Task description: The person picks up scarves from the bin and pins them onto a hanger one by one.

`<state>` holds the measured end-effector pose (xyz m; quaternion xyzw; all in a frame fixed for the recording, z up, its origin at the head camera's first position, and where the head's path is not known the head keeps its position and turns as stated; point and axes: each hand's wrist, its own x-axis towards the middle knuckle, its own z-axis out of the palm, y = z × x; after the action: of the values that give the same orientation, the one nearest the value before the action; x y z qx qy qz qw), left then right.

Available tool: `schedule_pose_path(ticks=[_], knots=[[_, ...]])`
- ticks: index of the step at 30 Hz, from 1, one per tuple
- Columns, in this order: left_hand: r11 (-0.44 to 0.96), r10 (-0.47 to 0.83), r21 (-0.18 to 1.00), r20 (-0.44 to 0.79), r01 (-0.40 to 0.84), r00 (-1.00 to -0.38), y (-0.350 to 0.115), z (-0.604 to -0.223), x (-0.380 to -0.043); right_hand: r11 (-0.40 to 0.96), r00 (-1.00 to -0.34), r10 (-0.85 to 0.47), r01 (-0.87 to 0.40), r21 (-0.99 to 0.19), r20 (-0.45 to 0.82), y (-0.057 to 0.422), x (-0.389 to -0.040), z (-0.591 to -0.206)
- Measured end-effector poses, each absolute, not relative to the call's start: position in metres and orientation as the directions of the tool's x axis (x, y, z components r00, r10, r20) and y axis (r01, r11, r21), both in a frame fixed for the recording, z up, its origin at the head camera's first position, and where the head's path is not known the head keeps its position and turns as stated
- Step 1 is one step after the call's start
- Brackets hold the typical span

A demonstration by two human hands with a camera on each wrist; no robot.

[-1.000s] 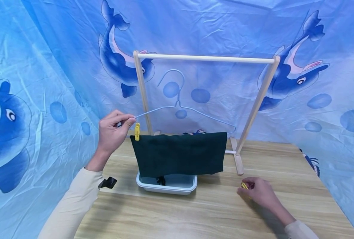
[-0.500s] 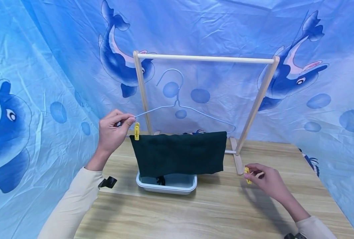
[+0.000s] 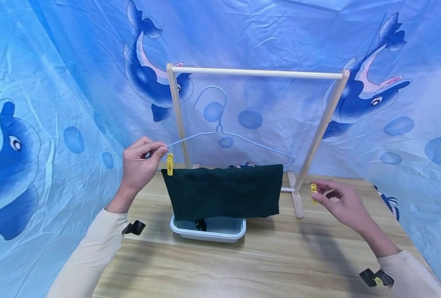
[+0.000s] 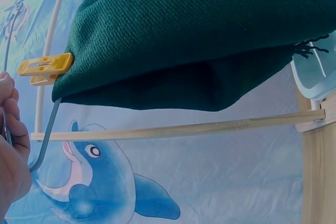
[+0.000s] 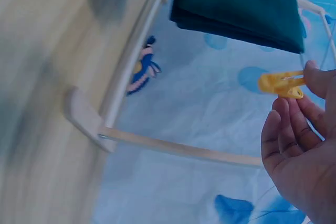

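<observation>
My left hand (image 3: 143,162) pinches the left shoulder of a light-blue wire hanger (image 3: 255,142), holding it up in front of the rack. Over the hanger's lower bar is folded a dark green cloth (image 3: 224,192), which looks like a fringed scarf. One yellow clothespin (image 4: 46,68) clamps the cloth's left top corner to the bar, just below my left fingers. To the right of the cloth, my right hand (image 3: 341,203) pinches a second yellow clothespin (image 5: 282,83) between thumb and fingers, apart from the cloth. The cloth's right corner has no clip on it.
A wooden rack with a white top rail (image 3: 257,73) stands behind the hanger, its right foot (image 3: 297,203) near my right hand. Under the cloth sits a pale blue basin (image 3: 209,236) on the wooden table (image 3: 220,273). Blue dolphin-print curtains (image 3: 287,37) surround the table.
My right hand has lifted the clothespin up off the table and moved away from me, turning it upright. My left hand, the hanger and the cloth have barely moved.
</observation>
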<state>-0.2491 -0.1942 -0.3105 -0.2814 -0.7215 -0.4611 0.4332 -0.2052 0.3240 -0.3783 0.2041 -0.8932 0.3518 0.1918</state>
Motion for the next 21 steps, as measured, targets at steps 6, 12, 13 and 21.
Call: schedule_pose_path(ticks=[6,12,13,21], knots=[[0.411,0.003,0.416,0.889,0.811,-0.457,-0.194,-0.31,-0.249,0.623,-0.784,-0.278,-0.587,-0.516,0.555,0.317,-0.211,-0.351],[0.404,0.008,0.409,0.893,0.818,-0.45,-0.194,-0.31,-0.249,0.608,-0.743,-0.311,-0.634,-0.477,0.592,0.312,-0.217,-0.332],[0.402,0.008,0.407,0.894,0.82,-0.448,-0.194,-0.309,-0.249,0.611,-0.738,-0.316,-0.639,-0.467,0.596,0.311,-0.218,-0.329],[0.389,0.014,0.394,0.901,0.832,-0.433,-0.194,-0.308,-0.249,0.611,-0.679,-0.37,-0.692,-0.384,0.634,0.301,-0.224,-0.312]])
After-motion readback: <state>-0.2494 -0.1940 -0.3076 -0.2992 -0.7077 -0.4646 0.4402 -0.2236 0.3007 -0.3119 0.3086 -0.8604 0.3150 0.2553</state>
